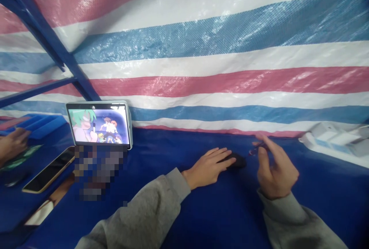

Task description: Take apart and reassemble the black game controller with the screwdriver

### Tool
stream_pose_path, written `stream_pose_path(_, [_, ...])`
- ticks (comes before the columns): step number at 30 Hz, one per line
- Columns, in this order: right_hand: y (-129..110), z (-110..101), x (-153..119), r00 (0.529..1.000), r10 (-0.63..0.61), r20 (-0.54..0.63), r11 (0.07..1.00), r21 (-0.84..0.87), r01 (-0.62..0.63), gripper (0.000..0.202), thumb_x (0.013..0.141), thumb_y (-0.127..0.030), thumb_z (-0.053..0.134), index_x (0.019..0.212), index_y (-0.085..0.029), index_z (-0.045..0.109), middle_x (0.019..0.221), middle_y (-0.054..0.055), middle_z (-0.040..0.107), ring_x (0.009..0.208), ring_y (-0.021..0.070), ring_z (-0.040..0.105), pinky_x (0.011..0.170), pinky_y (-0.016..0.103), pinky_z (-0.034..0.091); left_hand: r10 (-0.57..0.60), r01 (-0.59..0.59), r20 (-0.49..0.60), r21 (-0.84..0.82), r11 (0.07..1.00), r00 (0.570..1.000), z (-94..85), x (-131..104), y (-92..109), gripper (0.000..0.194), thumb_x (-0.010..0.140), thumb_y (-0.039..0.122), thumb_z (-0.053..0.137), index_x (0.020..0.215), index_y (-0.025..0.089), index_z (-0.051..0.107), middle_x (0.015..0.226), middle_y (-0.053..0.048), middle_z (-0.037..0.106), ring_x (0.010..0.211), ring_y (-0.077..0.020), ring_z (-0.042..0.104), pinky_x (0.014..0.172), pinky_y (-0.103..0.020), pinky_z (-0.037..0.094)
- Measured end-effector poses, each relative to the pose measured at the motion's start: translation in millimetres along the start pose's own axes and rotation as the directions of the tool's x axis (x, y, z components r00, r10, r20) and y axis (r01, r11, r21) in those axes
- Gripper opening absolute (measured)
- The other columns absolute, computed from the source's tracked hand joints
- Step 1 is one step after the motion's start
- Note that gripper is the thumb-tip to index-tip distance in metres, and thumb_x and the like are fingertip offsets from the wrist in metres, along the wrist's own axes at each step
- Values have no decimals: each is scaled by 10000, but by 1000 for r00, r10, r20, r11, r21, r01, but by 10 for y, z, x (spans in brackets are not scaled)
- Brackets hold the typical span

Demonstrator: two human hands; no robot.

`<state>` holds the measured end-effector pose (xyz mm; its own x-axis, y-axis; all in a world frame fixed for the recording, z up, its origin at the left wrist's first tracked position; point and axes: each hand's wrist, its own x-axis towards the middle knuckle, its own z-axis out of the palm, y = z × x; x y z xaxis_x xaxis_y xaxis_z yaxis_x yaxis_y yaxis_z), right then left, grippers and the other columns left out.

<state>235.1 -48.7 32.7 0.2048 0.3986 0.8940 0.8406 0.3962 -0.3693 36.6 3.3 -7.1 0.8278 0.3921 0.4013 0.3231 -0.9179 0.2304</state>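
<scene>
My left hand point(209, 166) reaches across the blue tabletop with its fingers laid over a black rounded object, apparently a computer mouse point(238, 160). The thumb sits on the near side and the fingers cover its left end. To the right, my right hand point(276, 168) is raised just off the mouse, thumb and index finger brought together. Between those fingertips is a small, dark reddish thing point(254, 150), too blurred to name. Both my arms wear grey sleeves.
A tablet point(99, 126) playing a cartoon leans at the back left. Left of it are a phone point(49, 170), a blue tray point(47, 124) and another person's hand point(13, 145). White boxes point(331, 137) stand back right. A striped tarp point(216, 57) hangs behind the blue table point(219, 218).
</scene>
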Motion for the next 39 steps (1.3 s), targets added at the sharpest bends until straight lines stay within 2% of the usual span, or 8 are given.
stream_pose_path(3, [-1,3,15,998,-36,-48,998,-62,33,437,861,-130,656,1291,-208,648,1079,98,744,951,239,716,868,378,572,-9,9,3,-1,1000,1000,-3,4,-1,422,1036,203,410,1457,181,444,1553,-81,414,1482,-199,308,1228,-384,264])
stream_pose_path(6, [10,-3,24,997,-30,-71,996,-88,24,401,834,-163,704,1233,-200,684,1074,107,736,878,228,717,802,367,584,-8,8,8,-10,1000,1000,-19,9,2,425,1035,203,414,1459,187,442,1553,-82,413,1484,-192,304,1230,-384,262])
stream_pose_path(12, [38,4,-7,999,35,-16,999,1,-35,384,910,-145,576,1284,-197,641,1078,101,739,949,235,710,883,418,564,-24,24,10,-13,1000,1000,-33,13,14,428,1035,206,415,1463,198,435,1541,-89,430,1481,-188,311,1223,-395,282])
stream_pose_path(19, [29,11,-3,999,-8,-40,999,-36,6,366,842,-178,695,1206,-195,671,1022,96,722,807,199,680,778,375,562,-14,15,9,-15,1000,1000,-30,18,8,428,1036,206,412,1463,204,434,1542,-91,429,1479,-199,317,1220,-410,285])
stream_pose_path(25, [-6,-4,11,1000,19,2,1000,20,-19,360,894,-143,602,1246,-203,650,1024,90,750,1007,249,698,900,425,555,-17,17,0,-14,1000,1000,-24,13,9,429,1033,205,424,1462,198,434,1539,-89,433,1474,-194,326,1221,-404,284])
stream_pose_path(30, [-27,-23,35,999,-4,-33,1000,-8,3,313,850,-175,683,1161,-212,691,1019,83,748,872,223,715,794,384,581,-8,8,10,-12,1000,1000,-30,11,10,439,1021,186,443,1459,204,443,1546,-88,423,1482,-187,308,1228,-396,273])
stream_pose_path(35, [-42,-25,64,1000,-2,-11,1000,24,2,323,895,-132,595,1199,-204,676,1021,89,750,952,236,711,856,407,570,-14,14,2,-32,999,1000,-35,10,8,441,1027,189,424,1467,215,435,1539,-84,434,1476,-192,323,1221,-410,290])
stream_pose_path(39, [-39,-18,63,1000,-9,-27,1000,-16,8,320,870,-137,642,1180,-204,685,1002,85,744,888,220,709,785,364,567,-6,6,-16,-22,1000,1000,-24,6,1,427,1026,185,419,1450,206,458,1535,-77,441,1471,-192,334,1224,-403,284])
